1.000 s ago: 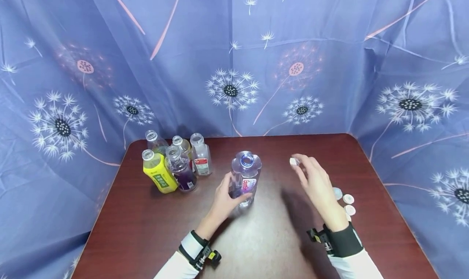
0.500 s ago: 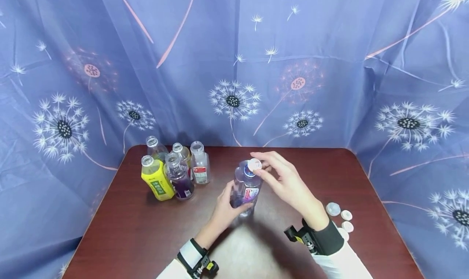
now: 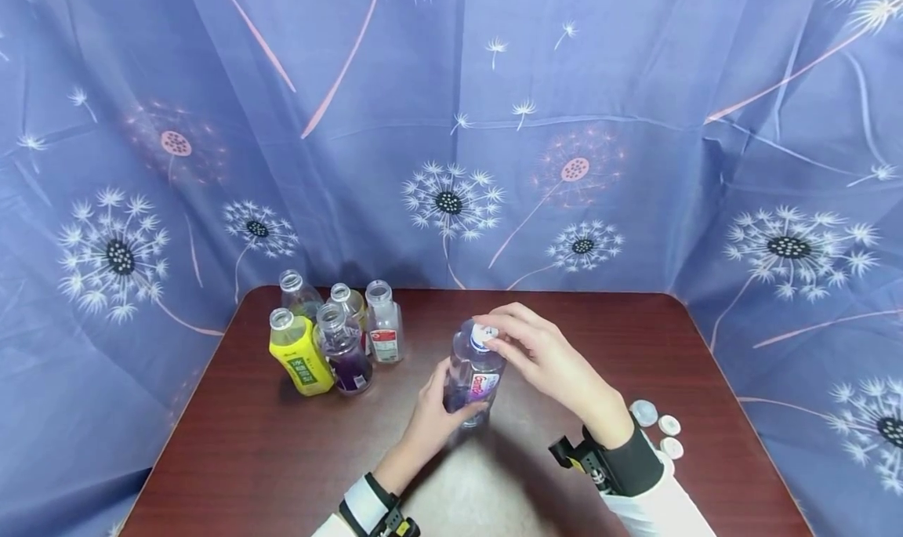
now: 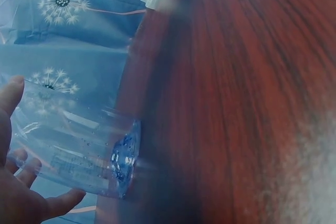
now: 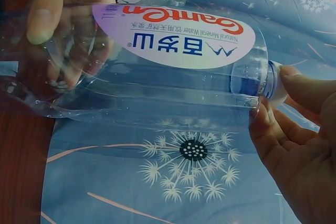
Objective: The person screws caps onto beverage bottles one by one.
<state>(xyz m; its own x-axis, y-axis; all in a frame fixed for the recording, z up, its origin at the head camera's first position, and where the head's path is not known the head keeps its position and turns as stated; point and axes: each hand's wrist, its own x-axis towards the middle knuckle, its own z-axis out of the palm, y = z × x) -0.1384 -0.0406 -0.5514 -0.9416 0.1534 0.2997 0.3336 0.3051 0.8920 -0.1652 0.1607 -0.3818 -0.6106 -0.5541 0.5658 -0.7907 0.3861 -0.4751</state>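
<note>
The left hand holds the tall, clear plastic bottle pointing up halfway across the brown wooden surface, and the right hand pinches the small, round white cap at its top

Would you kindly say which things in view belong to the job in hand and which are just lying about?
In use:
clear bottle, in the left hand
white cap on it, in the right hand

Seemingly idle:
five uncapped bottles
loose caps
</note>
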